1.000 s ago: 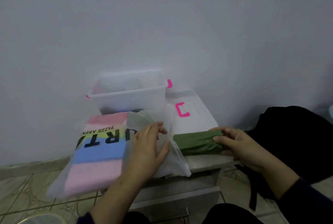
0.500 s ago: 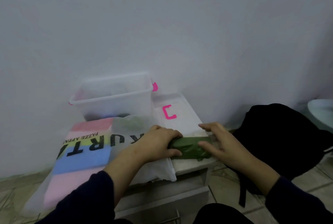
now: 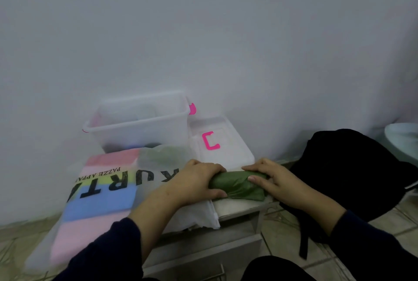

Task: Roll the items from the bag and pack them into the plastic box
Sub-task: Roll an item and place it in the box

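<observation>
A rolled green cloth lies on the small grey table, near its front right edge. My left hand grips the roll's left end and my right hand grips its right end. To the left lies a translucent plastic bag with pink, yellow and blue stripes and black lettering; a greenish item shows faintly through its top. The clear plastic box with pink clips stands open at the back by the wall. Dark shapes show dimly at its bottom.
The box's clear lid with a pink clip lies flat right of the box. A black backpack sits on the tiled floor at the right. A pale basin edge shows at far right. The wall rises close behind.
My left hand left the bag and took hold of the green roll's left end. Both hands now press on the roll, which looks tighter and shorter.
</observation>
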